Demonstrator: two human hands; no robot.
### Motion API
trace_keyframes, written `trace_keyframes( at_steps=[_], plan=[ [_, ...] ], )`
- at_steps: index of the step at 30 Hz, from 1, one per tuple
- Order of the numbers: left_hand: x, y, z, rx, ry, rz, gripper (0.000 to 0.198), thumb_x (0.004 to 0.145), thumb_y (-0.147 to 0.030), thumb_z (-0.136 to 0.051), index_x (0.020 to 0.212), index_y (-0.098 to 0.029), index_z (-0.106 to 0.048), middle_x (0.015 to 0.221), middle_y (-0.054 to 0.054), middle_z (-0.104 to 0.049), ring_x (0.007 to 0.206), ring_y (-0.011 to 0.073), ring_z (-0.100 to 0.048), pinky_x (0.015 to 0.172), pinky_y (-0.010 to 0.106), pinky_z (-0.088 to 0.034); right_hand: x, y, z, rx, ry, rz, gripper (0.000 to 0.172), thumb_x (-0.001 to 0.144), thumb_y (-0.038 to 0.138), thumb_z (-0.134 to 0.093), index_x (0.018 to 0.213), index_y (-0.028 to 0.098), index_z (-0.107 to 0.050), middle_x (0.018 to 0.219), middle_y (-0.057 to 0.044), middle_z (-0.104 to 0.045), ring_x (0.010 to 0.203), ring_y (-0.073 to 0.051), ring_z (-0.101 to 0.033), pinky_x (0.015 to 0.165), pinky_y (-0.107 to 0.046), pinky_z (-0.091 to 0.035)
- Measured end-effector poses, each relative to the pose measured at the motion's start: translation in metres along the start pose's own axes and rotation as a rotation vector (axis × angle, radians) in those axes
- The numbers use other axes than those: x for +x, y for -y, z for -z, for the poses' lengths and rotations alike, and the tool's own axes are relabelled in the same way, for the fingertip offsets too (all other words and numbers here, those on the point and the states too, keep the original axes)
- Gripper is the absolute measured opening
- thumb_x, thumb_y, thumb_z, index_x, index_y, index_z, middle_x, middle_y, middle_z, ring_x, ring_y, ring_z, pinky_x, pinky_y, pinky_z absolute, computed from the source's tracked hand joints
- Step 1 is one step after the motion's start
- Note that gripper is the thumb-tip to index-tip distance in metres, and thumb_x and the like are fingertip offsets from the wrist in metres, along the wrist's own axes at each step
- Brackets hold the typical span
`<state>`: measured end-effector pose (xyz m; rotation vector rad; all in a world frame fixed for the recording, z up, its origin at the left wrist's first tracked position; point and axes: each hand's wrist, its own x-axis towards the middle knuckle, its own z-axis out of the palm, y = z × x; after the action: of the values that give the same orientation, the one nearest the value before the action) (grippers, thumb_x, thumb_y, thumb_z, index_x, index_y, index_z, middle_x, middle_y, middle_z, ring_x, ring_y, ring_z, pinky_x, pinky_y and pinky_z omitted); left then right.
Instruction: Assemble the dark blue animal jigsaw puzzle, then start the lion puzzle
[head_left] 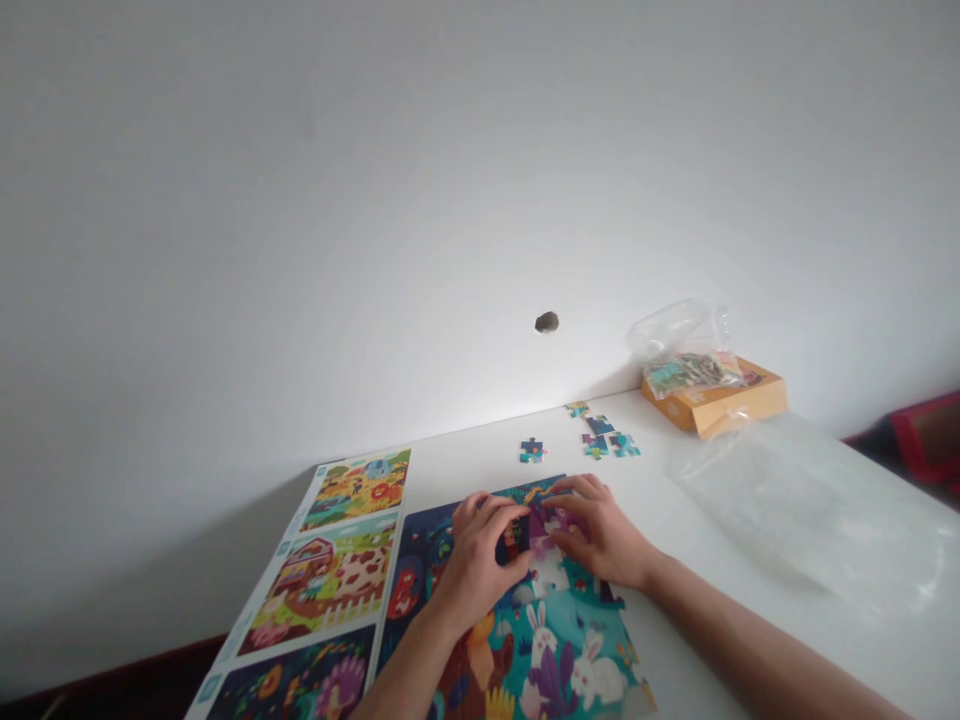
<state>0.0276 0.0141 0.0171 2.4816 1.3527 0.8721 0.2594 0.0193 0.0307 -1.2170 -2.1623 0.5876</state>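
A partly assembled colourful jigsaw puzzle [555, 650] with white rabbits lies on the white table [750, 560]. Both hands rest on its far part. My left hand [480, 560] lies with fingers curled down on the dark pieces. My right hand [600, 535] presses its fingertips on a purple puzzle piece [541, 525] between the two hands. Several loose puzzle pieces [596, 440] lie beyond the hands, near the wall.
A printed sheet of picture panels [330, 580] lies left of the puzzle. At the back right, an orange box [720, 400] carries a clear bag of pieces [686, 355]. An empty clear plastic bag [810, 500] lies on the right. The wall has a small hole [547, 322].
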Motion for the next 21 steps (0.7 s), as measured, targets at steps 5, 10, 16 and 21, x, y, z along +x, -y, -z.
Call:
trace_keyframes(
  at_steps=[5,10,16,21],
  plan=[
    [-0.002,0.004,0.000,-0.081,-0.007,-0.091,0.046,0.088,-0.017,-0.062,0.131,-0.031,-0.056,0.098,0.002,-0.069,0.098,0.0227,-0.058,0.093,0.041,-0.045,0.003,0.008,0.002,0.243,-0.029,-0.088,0.032,0.089,0.030,-0.058,0.120,0.024,-0.065,0.088,-0.003,-0.071,0.077,-0.018,-0.061,0.077,-0.033,-0.047],
    [-0.002,0.007,-0.003,-0.209,-0.113,-0.036,0.033,0.094,-0.021,-0.056,0.127,-0.026,-0.056,0.091,0.003,-0.069,0.095,0.0208,-0.062,0.094,0.040,-0.047,0.001,0.014,0.004,0.270,0.006,-0.030,0.039,0.086,0.024,-0.058,0.125,0.023,-0.063,0.081,-0.001,-0.069,0.070,-0.016,-0.060,0.071,-0.029,-0.046],
    [0.000,0.004,0.001,-0.215,-0.122,-0.027,0.030,0.094,-0.026,-0.058,0.123,-0.025,-0.058,0.095,0.004,-0.070,0.097,0.0214,-0.063,0.094,0.040,-0.047,0.004,-0.005,0.020,0.251,-0.144,-0.149,0.018,0.086,0.029,-0.057,0.098,0.020,-0.067,0.075,-0.001,-0.069,0.069,-0.017,-0.060,0.067,-0.028,-0.045],
    [0.001,0.004,0.003,-0.210,-0.085,-0.053,0.019,0.096,-0.022,-0.052,0.110,-0.024,-0.065,0.101,0.006,-0.069,0.099,0.0215,-0.062,0.090,0.038,-0.048,0.007,-0.049,0.049,0.390,-0.247,-0.316,0.031,0.088,0.047,-0.056,0.080,0.017,-0.062,0.074,-0.005,-0.071,0.070,-0.019,-0.064,0.066,-0.029,-0.047]
  ],
)
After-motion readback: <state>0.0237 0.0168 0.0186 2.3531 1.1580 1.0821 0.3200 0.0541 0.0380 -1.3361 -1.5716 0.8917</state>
